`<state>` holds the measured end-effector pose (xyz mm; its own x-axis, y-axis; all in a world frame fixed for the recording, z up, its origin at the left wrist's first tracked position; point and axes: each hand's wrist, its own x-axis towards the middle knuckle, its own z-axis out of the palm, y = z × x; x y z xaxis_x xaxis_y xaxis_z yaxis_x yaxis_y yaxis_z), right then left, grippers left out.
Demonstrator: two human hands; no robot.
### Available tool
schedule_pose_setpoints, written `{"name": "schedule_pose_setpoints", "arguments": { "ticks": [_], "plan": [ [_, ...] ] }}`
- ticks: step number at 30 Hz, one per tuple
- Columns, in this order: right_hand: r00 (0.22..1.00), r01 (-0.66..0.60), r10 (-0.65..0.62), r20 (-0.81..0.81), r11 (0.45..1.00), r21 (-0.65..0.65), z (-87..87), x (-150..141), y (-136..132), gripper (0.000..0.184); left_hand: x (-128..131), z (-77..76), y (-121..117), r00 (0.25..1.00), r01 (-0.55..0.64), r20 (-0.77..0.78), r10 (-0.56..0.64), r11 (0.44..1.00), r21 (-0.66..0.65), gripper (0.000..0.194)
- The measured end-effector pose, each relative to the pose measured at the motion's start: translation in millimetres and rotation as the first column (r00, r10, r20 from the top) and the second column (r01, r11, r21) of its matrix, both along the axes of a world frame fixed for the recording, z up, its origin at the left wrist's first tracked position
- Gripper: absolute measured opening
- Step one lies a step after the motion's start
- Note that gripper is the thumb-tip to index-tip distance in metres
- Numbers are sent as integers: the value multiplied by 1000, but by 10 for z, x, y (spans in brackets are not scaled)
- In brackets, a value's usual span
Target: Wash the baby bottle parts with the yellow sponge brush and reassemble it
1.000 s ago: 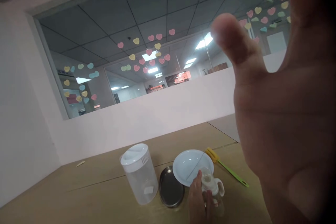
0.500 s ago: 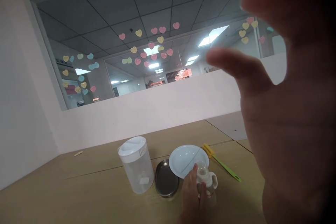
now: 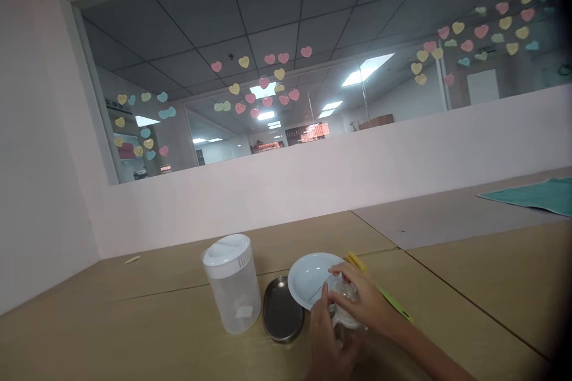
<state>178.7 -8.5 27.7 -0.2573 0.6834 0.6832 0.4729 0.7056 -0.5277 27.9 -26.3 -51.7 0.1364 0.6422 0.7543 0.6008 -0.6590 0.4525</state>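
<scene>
- Wood-coloured sliver lies near the far-left corner of the worktop, well clear of the hands.
- Clear plastic pitcher, white lid on, upright, left of the hands. Tall, so I'd expect a sideways elbow knock to tip it.
- Oval metal tray just beside the pitcher; bowl rim hangs over its right edge. A bump there could shift both.
- Left hand is closed round the lower part of the baby bottle. Palm contact hidden from me.
- Bottle is at the bowl's near-right rim, toward the worktop's near edge; can't tell if its base is resting on it.
- White bowl sits behind the bottle; a low swing could catch its rim.
- Right hand has thumb and fingers curled about the bottle's clear cap. Squeeze unreadable; uneven pressure could slip the cap or twist the bottle.
- Bottle brush behind the right wrist, partly hidden; the forearm could sweep it.
- Teal cloth at the far right, out of reach.
</scene>
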Motion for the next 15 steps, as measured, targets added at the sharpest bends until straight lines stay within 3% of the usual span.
{"name": "schedule_pose_setpoints", "arguments": {
  "ticks": [3, 7, 15],
  "plan": [
    [995, 5, -1, -96, 999, 43, -358, -2, 67, 38, 40, -70, 84, 992, -73, -89, 88, 985, 158, 66],
    [973, 10, -5, -229, 1000, 20, -565, -46, 95, 48, 53, -98, 141, 979, -130, -110, 173, 939, 317, 50],
    [904, -12, -78, -420, 978, -207, -554, -84, 109, 45, 44, -31, 99, 991, -53, -114, 72, 986, 159, 51]
  ]
}}
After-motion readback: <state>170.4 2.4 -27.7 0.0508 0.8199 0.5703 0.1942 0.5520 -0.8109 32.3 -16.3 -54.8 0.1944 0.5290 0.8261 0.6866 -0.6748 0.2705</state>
